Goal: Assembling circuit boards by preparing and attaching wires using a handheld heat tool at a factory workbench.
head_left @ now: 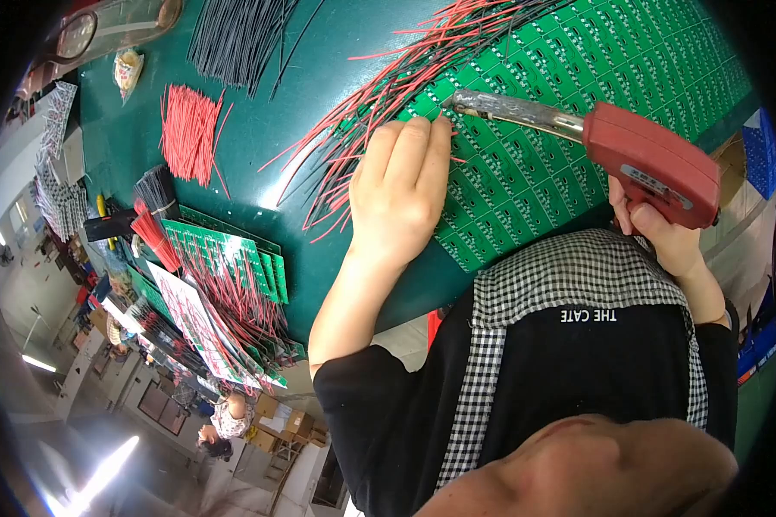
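My right hand (655, 228) is wrapped round the handle of a red soldering gun (651, 164). Its metal barrel points left, and the tip meets the green circuit boards (535, 164) just beside my left fingertips. My left hand (401, 185) rests on the left edge of the boards with its fingers pressed together. A short red wire (453, 131) shows at these fingertips; the rest of it is hidden under the hand. Red and black wires (362, 129) fan out from the board edge, past the left hand and up to the far side.
On the green table (259, 138) lie a black wire bundle (237, 43), a red wire bundle (191, 133) and a small wrapped packet (128, 71). Wired boards (224, 302) stack up at the left edge. Farther off, a person (228, 418) is in the room.
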`<state>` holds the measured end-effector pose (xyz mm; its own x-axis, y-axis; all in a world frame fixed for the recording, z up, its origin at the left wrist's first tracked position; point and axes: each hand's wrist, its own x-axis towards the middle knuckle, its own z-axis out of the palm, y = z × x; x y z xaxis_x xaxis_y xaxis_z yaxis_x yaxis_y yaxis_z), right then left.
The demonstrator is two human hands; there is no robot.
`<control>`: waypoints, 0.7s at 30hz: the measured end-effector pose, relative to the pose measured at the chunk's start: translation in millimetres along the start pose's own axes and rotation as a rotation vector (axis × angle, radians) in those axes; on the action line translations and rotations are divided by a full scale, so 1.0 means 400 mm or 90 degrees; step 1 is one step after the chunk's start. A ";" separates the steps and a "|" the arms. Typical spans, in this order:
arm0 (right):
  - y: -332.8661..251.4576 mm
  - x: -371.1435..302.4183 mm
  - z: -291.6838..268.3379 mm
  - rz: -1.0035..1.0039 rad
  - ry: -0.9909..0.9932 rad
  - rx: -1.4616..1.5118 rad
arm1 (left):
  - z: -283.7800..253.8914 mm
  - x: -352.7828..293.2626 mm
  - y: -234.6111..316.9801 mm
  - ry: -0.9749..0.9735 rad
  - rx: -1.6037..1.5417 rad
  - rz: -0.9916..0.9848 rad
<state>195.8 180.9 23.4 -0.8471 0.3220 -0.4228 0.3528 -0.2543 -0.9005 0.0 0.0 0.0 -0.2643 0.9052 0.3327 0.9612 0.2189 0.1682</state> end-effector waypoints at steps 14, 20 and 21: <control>-0.025 0.002 -0.009 -0.037 0.003 0.071 | 0.010 0.005 -0.004 0.020 -0.067 -0.004; 0.010 -0.016 -0.040 0.004 -0.032 -0.064 | 0.007 0.013 -0.002 0.010 -0.051 0.000; 0.005 -0.012 -0.036 -0.001 -0.034 -0.081 | 0.007 0.013 -0.001 0.009 -0.050 0.000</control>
<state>206.3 191.9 22.2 -0.8661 0.2729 -0.4187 0.3965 -0.1348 -0.9081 -1.5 5.4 -0.8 -0.2656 0.8997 0.3464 0.9521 0.1884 0.2407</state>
